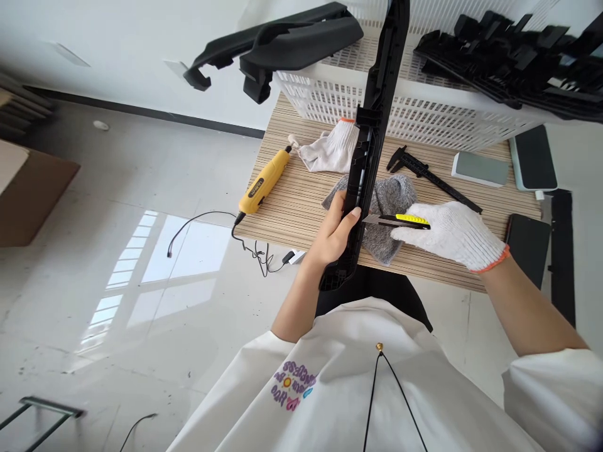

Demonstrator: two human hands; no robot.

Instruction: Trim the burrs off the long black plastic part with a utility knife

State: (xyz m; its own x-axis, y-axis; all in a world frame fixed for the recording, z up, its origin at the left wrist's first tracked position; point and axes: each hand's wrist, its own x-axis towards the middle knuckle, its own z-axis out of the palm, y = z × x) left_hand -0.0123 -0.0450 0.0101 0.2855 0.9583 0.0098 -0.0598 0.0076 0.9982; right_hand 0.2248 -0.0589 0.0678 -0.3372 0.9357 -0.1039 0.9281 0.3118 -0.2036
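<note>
A long black plastic part (372, 135) stands out lengthwise over the table, its lower end near my lap. My bare left hand (335, 233) is wrapped round its lower portion, thumb on the near face. In my right hand (450, 231), which wears a white knit glove with an orange cuff, is a utility knife (400, 221) with a yellow and black handle. Its blade points left and its tip is at the right edge of the part, close to my left thumb. Beneath the part and the knife lies a grey cloth (389, 201).
The striped table (301, 201) bears a yellow rotary tool (265, 182), a white glove (332, 149), a black caliper (433, 177), a grey-white box (480, 169) and phones at the right. Behind, white baskets (433, 122) hold more black parts (513, 63). A cardboard box (38, 194) is left.
</note>
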